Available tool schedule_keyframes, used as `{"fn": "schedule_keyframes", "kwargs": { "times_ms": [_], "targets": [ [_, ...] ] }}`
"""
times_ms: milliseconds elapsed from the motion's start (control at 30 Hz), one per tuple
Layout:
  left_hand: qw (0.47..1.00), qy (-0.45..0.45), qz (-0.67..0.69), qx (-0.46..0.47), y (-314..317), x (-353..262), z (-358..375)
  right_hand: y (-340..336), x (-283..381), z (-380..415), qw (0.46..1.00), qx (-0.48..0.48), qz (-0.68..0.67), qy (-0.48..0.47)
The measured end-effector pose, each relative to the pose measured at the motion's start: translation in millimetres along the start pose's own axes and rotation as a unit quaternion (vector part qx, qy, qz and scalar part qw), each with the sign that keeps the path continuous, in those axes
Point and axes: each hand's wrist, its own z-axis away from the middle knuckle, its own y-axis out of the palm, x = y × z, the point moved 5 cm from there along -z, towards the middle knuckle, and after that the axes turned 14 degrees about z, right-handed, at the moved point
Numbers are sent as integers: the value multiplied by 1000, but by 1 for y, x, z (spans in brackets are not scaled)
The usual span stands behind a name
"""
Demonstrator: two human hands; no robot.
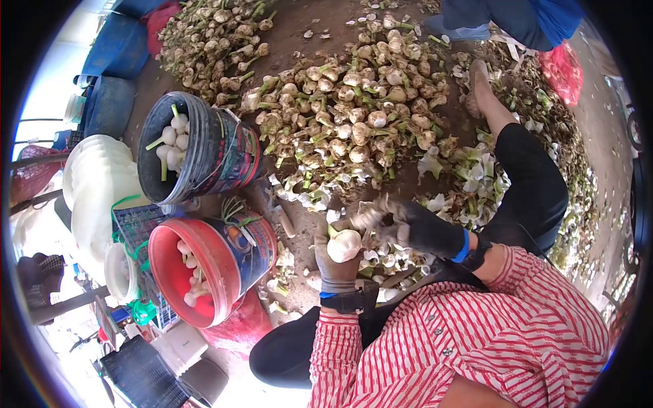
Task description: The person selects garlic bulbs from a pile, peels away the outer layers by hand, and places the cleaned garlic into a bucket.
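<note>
Pale garlic bulb [345,247] clasped in a gloved left hand [335,272], low over an earthen floor [294,42]

From where I stand, the bulb looks smooth, round and creamy white, with a short pale green stem. Across the middle of the floor spreads a big heap of rough garlic [354,102], its skins brown with soil, its stems cut to stubs; a second heap [211,41] lies nearer the far left corner. Papery husks [476,170] litter the ground along the near and right edges of the big heap.

On the left stand two plastic buckets. The black bucket [228,146] has a wire handle and holds clean white bulbs [179,141] below its rim; the red bucket [221,248] has more of them [194,279] against its inner wall. Both carry colourful printing in blue and other shades, too small for me to read.

The left hand, in a greyish glove, is closed around the bulb. The right hand [406,223], in a dark glove with dirt-pale fingers, is just beside it, fingers bent; blur keeps me from telling whether it grips or touches anything. Each wrist has a blue band, and the sleeves are red-and-white striped cloth. At the far right edge sits a red mesh sack [561,71], close to another person's blue clothing [554,24].
</note>
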Motion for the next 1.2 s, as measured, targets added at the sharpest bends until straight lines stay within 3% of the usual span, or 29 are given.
{"fn": "schedule_keyframes", "kwargs": {
  "times_ms": [33, 67, 133, 200, 267, 300, 333, 367, 400, 433, 467, 500, 533, 567, 633, 667, 700, 733, 767, 833, 867, 900, 933, 967, 1033, 1067, 1133, 1167, 1200],
  "targets": [
    [1000, -4, 0, 1, -5, -1, 0, 1, 1, -8, 991, -81, 104, 32],
    [1000, -5, 4, 3, -14, -4, 1, 0, -17, -11, 990, -86, 105, 33],
    [1000, -19, -7, -16, -1, 3, -3, -3, -61, -10, 908, -21, 417, -30],
    [985, 123, -114, -32, 7, -7, -2, 30, -55, 7, 933, 187, 303, 49],
    [980, 132, -109, -98, 2, -33, -14, 45, -44, 19, 921, 218, 318, -50],
    [977, 130, -122, -113, 8, -49, -17, 40, -34, 13, 938, 275, 201, -61],
    [987, 124, -84, -62, 9, -77, -27, 14, -74, 10, 943, 223, 243, -52],
    [985, 161, -64, -25, 32, -105, -25, -22, -62, 1, 968, 115, 223, -21],
    [977, 212, -38, 4, 63, -132, -20, -75, -75, -11, 857, -46, 480, -182],
    [967, 251, 5, 30, 96, -155, -11, -122, -61, -15, 849, -103, 501, 131],
    [957, 285, 34, 43, 120, -167, -2, -174, -76, -5, 754, -258, 600, 63],
    [950, 305, 36, 46, 115, -161, -3, -221, -94, 12, 622, -418, 661, 28],
    [950, 295, -62, 87, 105, -164, -8, -268, -125, 19, 573, -435, 688, 90],
    [938, 281, -164, 122, 92, -168, -16, -285, -129, 22, 574, -431, 680, 148],
    [977, 101, -71, 174, 69, -130, -30, -313, -145, 26, 562, -413, 678, 231],
    [989, 119, -24, 85, 55, -97, -38, -318, -155, 21, 552, -407, 691, 230],
    [984, 131, -105, 55, 50, -66, -37, -317, -156, 15, 548, -398, 702, 220],
    [971, 118, -202, 54, 47, -36, -28, -315, -158, 12, 554, -381, 710, 206],
    [982, 69, -172, -18, 23, -14, -36, -306, -156, 5, 574, -343, 717, 196],
    [942, 50, -329, -31, 18, 13, -29, -257, -110, -11, 664, -157, 709, 178],
    [904, 62, -422, -12, 13, 24, -28, -222, -99, -22, 905, -130, 390, 111],
    [893, 79, -443, 25, 2, 32, -30, -189, -82, -30, 996, -88, 6, 24],
    [871, 81, -481, 54, 9, 38, -23, -162, -52, -28, 965, -53, 253, -33],
    [848, 86, -516, 83, 16, 44, -16, -133, -22, -20, 870, -13, 486, -79],
    [917, 30, -386, 97, 34, 46, -1, -100, -10, -15, 936, 19, 343, -70],
    [943, -9, -316, 100, 33, 45, 3, -87, -4, -11, 950, 24, 303, 68],
    [949, 50, -284, 126, 38, 35, 11, -69, -8, -17, 993, -54, 98, 33],
    [923, 124, -347, 111, 24, 28, 9, -61, -32, -18, 993, -58, 97, 35],
    [923, 122, -348, 111, 25, 29, 13, -58, -47, -20, 980, -168, 88, -62]
  ]
}}
